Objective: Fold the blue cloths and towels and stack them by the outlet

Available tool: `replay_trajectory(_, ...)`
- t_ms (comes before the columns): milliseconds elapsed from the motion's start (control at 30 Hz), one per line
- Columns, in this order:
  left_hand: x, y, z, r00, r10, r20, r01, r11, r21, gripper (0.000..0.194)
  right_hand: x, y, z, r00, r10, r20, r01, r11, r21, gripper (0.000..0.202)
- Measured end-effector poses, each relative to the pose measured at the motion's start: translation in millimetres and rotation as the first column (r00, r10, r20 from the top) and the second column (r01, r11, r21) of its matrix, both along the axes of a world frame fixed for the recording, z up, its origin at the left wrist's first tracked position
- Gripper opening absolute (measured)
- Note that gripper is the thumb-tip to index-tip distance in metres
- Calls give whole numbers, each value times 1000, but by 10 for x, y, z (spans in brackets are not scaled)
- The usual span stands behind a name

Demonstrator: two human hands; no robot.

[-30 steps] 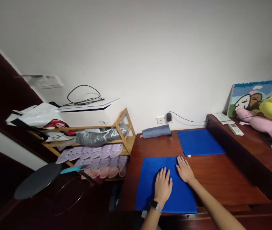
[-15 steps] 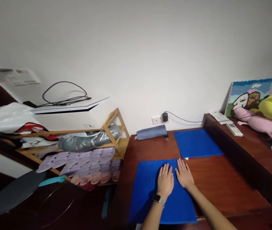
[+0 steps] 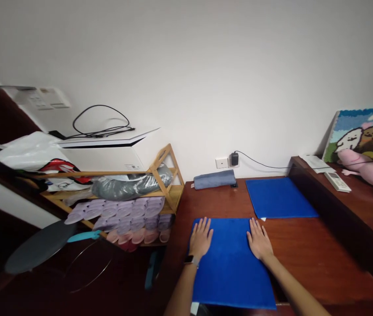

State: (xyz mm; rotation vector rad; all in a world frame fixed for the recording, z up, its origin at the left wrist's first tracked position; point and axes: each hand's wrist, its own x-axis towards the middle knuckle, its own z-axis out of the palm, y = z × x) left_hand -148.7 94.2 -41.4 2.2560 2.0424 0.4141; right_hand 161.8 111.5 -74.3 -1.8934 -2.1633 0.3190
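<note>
A blue cloth (image 3: 227,263) lies spread flat on the reddish-brown wooden desk (image 3: 308,259). My left hand (image 3: 201,239), with a watch at the wrist, rests flat near the cloth's far left corner, fingers stretched out. Near the far right corner my right hand (image 3: 260,241) lies palm down, fingers extended and holding nothing. A second blue cloth (image 3: 280,197) is laid flat farther back on the right, a small white tag at its near edge. Against the wall sits a folded grey-blue cloth (image 3: 214,179).
Left of the desk stands a wooden rack (image 3: 173,193) with several lilac and pink slippers (image 3: 137,210) and a white box (image 3: 107,158) on top. A grey round seat (image 3: 40,248) is lower left. On the right ledge are a remote control (image 3: 337,181) and a pink plush toy (image 3: 367,169).
My hands have moved apart: the left slid from the cloth's middle to its left side, the right stays at the right side. The view has shifted slightly left.
</note>
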Motion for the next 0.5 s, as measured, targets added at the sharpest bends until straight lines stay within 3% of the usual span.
replay_trajectory(67,-350,-18,4,999,42,-2,-42,999,-8,58,4,5,12,1000,5,12,-5,1000,-13,72)
replay_trajectory(133,-521,-20,-11,999,46,4,-46,999,5,58,13,26,20,999,24,27,-24,1000,-10,73)
replay_trajectory(333,-489,12,-62,992,91,-91,-90,996,11,60,23,146,48,994,69,83,-69,998,-1,71)
replay_trajectory(500,-523,24,7,975,101,-196,-102,995,7,61,-11,168,87,993,52,108,-52,999,-9,70)
